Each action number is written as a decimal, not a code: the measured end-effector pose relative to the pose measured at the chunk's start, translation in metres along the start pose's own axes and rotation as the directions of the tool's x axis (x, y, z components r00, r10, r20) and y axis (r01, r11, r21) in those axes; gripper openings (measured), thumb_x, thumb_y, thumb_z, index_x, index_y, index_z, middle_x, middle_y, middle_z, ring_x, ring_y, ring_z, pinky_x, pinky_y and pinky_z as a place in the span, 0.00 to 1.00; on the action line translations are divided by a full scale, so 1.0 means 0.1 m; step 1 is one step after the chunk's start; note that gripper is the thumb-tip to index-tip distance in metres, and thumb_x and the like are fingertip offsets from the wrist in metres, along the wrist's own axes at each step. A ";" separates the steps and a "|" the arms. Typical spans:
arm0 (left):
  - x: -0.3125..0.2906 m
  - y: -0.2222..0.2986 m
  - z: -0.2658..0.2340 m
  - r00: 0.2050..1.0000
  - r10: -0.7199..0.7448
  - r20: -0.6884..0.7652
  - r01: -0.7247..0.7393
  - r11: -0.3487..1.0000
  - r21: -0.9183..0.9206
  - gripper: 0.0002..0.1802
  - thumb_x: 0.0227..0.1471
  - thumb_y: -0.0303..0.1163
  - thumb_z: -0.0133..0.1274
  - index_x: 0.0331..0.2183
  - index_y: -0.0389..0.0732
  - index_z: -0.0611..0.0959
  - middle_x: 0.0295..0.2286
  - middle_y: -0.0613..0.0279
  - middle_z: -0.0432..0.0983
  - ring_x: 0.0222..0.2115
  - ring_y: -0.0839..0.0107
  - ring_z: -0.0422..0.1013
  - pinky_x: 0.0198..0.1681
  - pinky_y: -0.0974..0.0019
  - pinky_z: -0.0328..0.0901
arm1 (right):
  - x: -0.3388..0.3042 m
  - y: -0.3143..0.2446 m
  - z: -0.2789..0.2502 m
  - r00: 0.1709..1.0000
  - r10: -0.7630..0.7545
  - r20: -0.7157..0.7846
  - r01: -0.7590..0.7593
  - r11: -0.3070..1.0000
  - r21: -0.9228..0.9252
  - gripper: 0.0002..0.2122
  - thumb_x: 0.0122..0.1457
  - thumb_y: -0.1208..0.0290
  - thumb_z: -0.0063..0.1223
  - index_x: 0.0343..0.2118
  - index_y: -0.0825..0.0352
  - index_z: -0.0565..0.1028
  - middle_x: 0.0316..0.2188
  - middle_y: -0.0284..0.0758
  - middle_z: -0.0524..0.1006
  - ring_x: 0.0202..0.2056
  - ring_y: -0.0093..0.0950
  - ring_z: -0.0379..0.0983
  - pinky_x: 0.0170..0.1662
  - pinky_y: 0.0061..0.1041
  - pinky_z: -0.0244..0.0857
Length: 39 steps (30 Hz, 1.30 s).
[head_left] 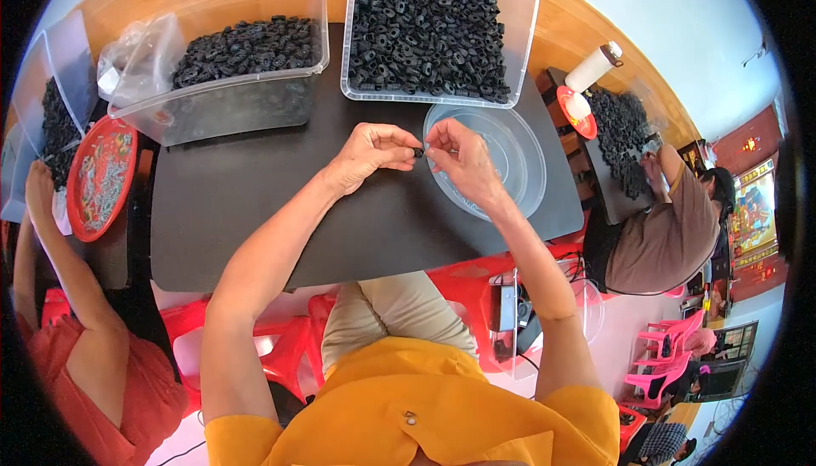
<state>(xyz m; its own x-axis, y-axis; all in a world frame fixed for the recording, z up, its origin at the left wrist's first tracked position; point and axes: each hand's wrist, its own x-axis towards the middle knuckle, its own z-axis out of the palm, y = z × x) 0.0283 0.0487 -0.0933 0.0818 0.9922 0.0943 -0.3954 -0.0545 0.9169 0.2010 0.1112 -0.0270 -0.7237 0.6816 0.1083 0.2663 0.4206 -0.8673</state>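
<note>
My left hand (371, 158) pinches a small black plastic part (418, 152) between thumb and fingertips, just over the dark table (340, 241). My right hand (465, 160) meets it from the other side, thumb and fingers pressed together at the part's edge. Whatever sits between those right fingertips is too small to make out. Under and behind the right hand lies a round clear plastic bowl (534, 173). Beyond both hands stands a clear bin (347, 75) heaped with black plastic pieces (429, 28).
Left of it, another clear bin (229, 117) holds more black pieces (246, 49). A red tray (81, 219) of small metallic bits lies farther left, by a person in red (102, 381). At right, a person in brown (667, 236) works beside a black pile (616, 130) and a white bottle (591, 68).
</note>
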 end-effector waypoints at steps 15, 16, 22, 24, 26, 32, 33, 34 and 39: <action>0.00 0.04 -0.01 1.000 0.013 -0.001 -0.013 0.994 -0.105 0.10 0.47 0.24 0.54 0.35 0.34 0.77 0.30 0.58 0.75 0.30 0.69 0.74 0.37 0.70 0.70 | 0.04 -0.12 0.09 0.948 -0.309 -0.071 0.279 0.918 -0.281 0.05 0.46 0.83 0.52 0.27 0.70 0.69 0.22 0.35 0.71 0.26 0.26 0.71 0.26 0.23 0.65; -0.01 0.03 -0.02 1.000 0.016 -0.002 -0.016 0.994 -0.107 0.10 0.47 0.24 0.54 0.35 0.34 0.77 0.30 0.58 0.75 0.30 0.69 0.74 0.37 0.70 0.70 | 0.06 -0.12 0.07 0.981 -0.183 -0.057 0.172 0.972 -0.161 0.05 0.47 0.83 0.53 0.26 0.70 0.69 0.22 0.32 0.71 0.26 0.22 0.70 0.26 0.20 0.66; 0.01 0.02 -0.03 1.000 0.005 0.006 -0.005 0.993 -0.118 0.09 0.47 0.24 0.53 0.34 0.34 0.77 0.30 0.57 0.75 0.31 0.68 0.74 0.37 0.69 0.71 | 0.16 0.00 -0.04 0.973 0.137 0.186 -0.184 0.947 0.265 0.04 0.48 0.78 0.55 0.25 0.66 0.71 0.21 0.27 0.72 0.24 0.14 0.69 0.23 0.15 0.64; 0.00 0.03 -0.04 1.000 0.012 0.026 -0.008 0.987 -0.160 0.10 0.47 0.25 0.54 0.35 0.34 0.77 0.30 0.57 0.75 0.31 0.68 0.74 0.37 0.68 0.71 | 0.23 -0.08 -0.12 0.967 0.127 0.221 -0.169 0.967 0.188 0.04 0.48 0.77 0.55 0.26 0.66 0.71 0.20 0.26 0.72 0.23 0.14 0.68 0.22 0.14 0.63; -0.02 0.03 -0.03 0.999 -0.003 0.039 0.010 0.983 -0.184 0.10 0.47 0.25 0.54 0.35 0.35 0.77 0.30 0.58 0.75 0.31 0.68 0.74 0.37 0.68 0.70 | 0.39 -0.13 -0.19 0.971 0.111 0.212 -0.124 0.991 0.049 0.04 0.47 0.76 0.56 0.26 0.66 0.72 0.19 0.24 0.71 0.21 0.13 0.67 0.21 0.13 0.61; 0.02 0.05 -0.04 0.999 -0.025 0.029 0.031 0.980 -0.198 0.10 0.47 0.27 0.54 0.34 0.35 0.77 0.30 0.60 0.75 0.30 0.70 0.74 0.36 0.69 0.70 | 1.23 -0.18 -0.30 0.875 -0.466 -0.134 0.314 0.755 -0.576 0.06 0.44 0.79 0.51 0.28 0.65 0.75 0.22 0.38 0.73 0.25 0.34 0.71 0.31 0.29 0.65; 0.02 0.05 -0.04 0.999 -0.035 0.022 0.039 0.979 -0.201 0.10 0.47 0.27 0.54 0.34 0.35 0.77 0.30 0.60 0.74 0.30 0.71 0.74 0.36 0.69 0.70 | 1.39 -0.15 -0.28 0.844 -0.525 -0.108 0.352 0.694 -0.628 0.07 0.45 0.79 0.51 0.29 0.65 0.75 0.22 0.37 0.72 0.25 0.34 0.71 0.31 0.29 0.64; 0.02 0.05 -0.06 0.999 -0.035 0.015 0.037 0.979 -0.200 0.10 0.47 0.27 0.54 0.34 0.35 0.77 0.30 0.60 0.74 0.30 0.71 0.74 0.36 0.69 0.70 | 1.51 -0.15 -0.24 0.810 -0.582 -0.077 0.387 0.628 -0.675 0.08 0.46 0.79 0.51 0.30 0.65 0.76 0.22 0.37 0.71 0.26 0.34 0.71 0.31 0.28 0.64; 0.03 0.04 -0.06 0.998 -0.054 0.011 0.055 0.976 -0.212 0.09 0.48 0.25 0.52 0.35 0.35 0.76 0.30 0.59 0.75 0.30 0.71 0.74 0.34 0.69 0.71 | 1.91 -0.06 -0.15 0.793 -0.594 0.136 0.423 0.377 -0.824 0.11 0.46 0.82 0.46 0.33 0.62 0.76 0.30 0.34 0.68 0.36 0.33 0.67 0.40 0.30 0.65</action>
<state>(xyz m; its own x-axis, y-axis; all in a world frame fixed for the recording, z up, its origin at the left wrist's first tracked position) 0.0209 0.0524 -0.0914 0.1129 0.9924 0.0486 -0.5750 0.0254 0.8177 0.0708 0.2473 0.0062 -0.8186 0.2096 0.5347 0.3188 0.9403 0.1195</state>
